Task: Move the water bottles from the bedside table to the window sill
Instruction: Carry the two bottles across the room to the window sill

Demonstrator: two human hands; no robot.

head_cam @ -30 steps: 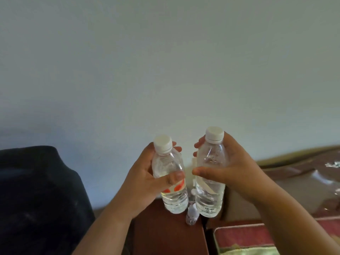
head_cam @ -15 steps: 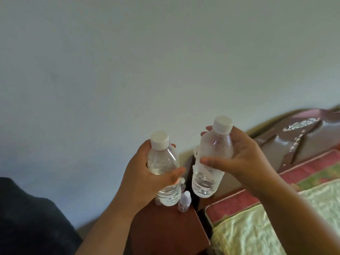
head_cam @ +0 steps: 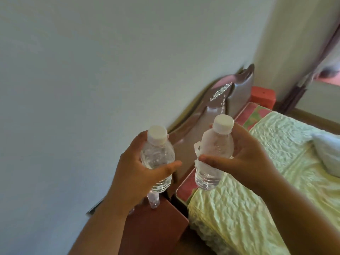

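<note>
Two clear water bottles with white caps are held up in the air, side by side. My left hand (head_cam: 136, 170) grips the left bottle (head_cam: 157, 153) round its middle, thumb across the front. My right hand (head_cam: 244, 155) grips the right bottle (head_cam: 215, 146), whose torn white label hangs at its left side. Both bottles are above the near corner of the brown bedside table (head_cam: 156, 227). A small clear bottle (head_cam: 153, 197) stands on the table just below the left bottle. No window sill can be made out.
A bed with a pale green quilt (head_cam: 257, 190) fills the right side, with a brown padded headboard (head_cam: 230, 100) against the pale wall. A red block (head_cam: 263, 96) stands past the headboard. A dark curtain (head_cam: 301, 85) hangs at the far right. A white pillow (head_cam: 329, 153) lies on the bed.
The view has swung to the right, bringing the bed and far corner into sight while the dark shape at the left dropped out. Both hands carried the bottles off the table and rightward.
</note>
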